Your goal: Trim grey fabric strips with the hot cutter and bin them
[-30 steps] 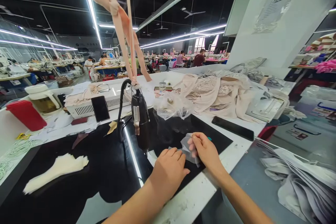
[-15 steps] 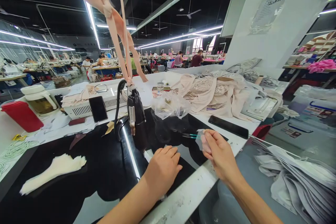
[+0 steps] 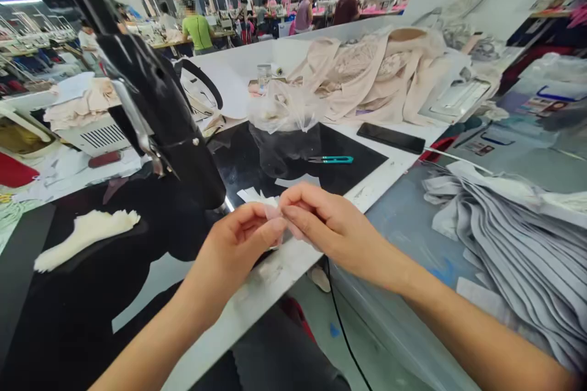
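Observation:
My left hand [image 3: 236, 247] and my right hand [image 3: 332, 220] meet above the table's front edge. Their fingertips pinch a small, thin, translucent piece of sheet [image 3: 272, 212], mostly covered by the fingers. Just behind them lie narrow white strips [image 3: 251, 195] and a pale sheet piece [image 3: 299, 181] on the black tabletop. Teal-handled thread snips [image 3: 337, 159] rest farther back, touched by neither hand. On the left hangs a black hand-held tool [image 3: 169, 128], tilted, its lower end near the tabletop.
Cream fabric pieces [image 3: 87, 237] and a pale template-like sheet [image 3: 153, 287] lie to the left. A clear plastic bag [image 3: 287, 107], beige garments [image 3: 367, 76] and a dark phone [image 3: 391, 138] are behind. Stacked grey fabric [image 3: 513, 244] sits at right. People work in the background.
My left hand has lifted from the tabletop and joined my right hand at the translucent piece. My right hand has moved left, away from the snips. The view has tilted downward.

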Motion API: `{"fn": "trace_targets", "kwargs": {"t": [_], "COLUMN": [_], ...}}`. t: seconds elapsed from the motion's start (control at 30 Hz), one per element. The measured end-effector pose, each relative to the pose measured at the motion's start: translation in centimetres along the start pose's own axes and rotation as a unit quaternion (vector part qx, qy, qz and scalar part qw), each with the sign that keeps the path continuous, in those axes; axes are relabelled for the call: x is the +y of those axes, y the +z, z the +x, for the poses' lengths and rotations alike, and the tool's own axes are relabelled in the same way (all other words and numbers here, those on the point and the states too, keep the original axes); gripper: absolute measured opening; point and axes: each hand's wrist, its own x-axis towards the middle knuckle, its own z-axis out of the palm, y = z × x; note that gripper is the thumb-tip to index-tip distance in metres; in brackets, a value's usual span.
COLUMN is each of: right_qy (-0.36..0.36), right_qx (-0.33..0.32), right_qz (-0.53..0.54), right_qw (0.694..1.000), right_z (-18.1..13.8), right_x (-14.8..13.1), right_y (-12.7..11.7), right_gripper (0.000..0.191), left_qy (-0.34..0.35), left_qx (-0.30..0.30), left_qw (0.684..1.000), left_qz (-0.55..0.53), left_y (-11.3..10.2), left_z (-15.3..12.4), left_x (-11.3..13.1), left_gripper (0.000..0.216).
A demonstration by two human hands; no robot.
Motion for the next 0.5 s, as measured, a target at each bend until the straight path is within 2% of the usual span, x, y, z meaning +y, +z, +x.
{"fn": "trace_targets", "kwargs": {"t": [0.17, 0.3, 0.43, 0.5], "right_qy": [-0.043, -0.004, 0.053, 0.065], "right_qx": [-0.044, -0.076, -0.103, -0.107], "right_qz": [-0.005, 0.065, 0.149, 0.166], "right_qw": [0.998, 0.995, 0.982, 0.978], "right_z": [0.0, 0.1, -0.1, -0.5], "right_x": [-0.4, -0.3, -0.1, 0.2], "right_y": [0.7, 0.5, -0.2, -0.6], "right_gripper": [0.015, 0.008, 0.021, 0.021], "left_qy": [-0.029, -0.03, -0.013, -0.006], "left_qx": [0.022, 0.049, 0.097, 0.12], "left_qw": [0.999, 0.998, 0.995, 0.993], "left_qz": [-0.024, -0.02, -0.005, 0.009], "left_y": [-0.7, -0.9, -1.3, -1.4], "left_z": [-1.3, -1.6, -2.2, -2.5], "left_x": [-0.4, -0.3, 0.0, 0.1], "left_gripper": [0.03, 0.029, 0.03, 0.033]}}
